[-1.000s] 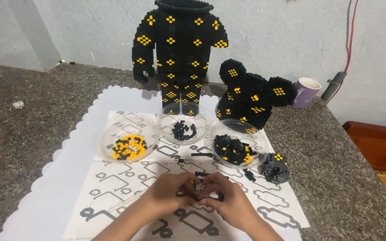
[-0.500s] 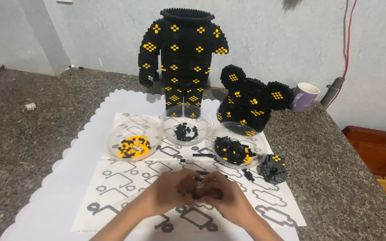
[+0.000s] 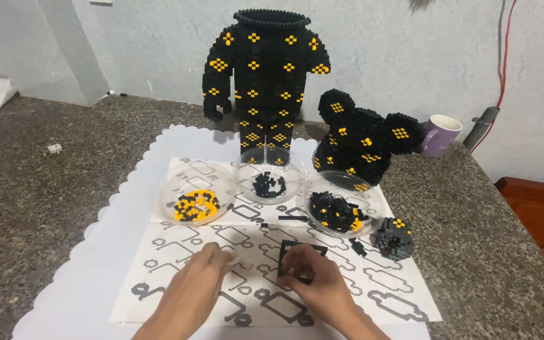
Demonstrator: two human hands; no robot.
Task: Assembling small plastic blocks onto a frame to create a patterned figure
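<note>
The right hand (image 3: 313, 280) pinches a black brick frame (image 3: 297, 258) upright on the printed sheet (image 3: 385, 277), steadying it. The left hand (image 3: 199, 283) rests beside it, fingers curled, seemingly empty. Three clear dishes (image 3: 272, 182) keep loose bricks within reach.

Speckled granite counter (image 3: 45, 189), pale wall (image 3: 410, 56)

Both forearms are entering from the bottom edge, angling toward each other. The left hand (image 3: 199, 277) is lying palm down, fingers loosely curled and pointing forward. The right hand (image 3: 313, 280) is sitting just beside it, its fingers (image 3: 297, 261) bending inward in a pinching grip.
</note>
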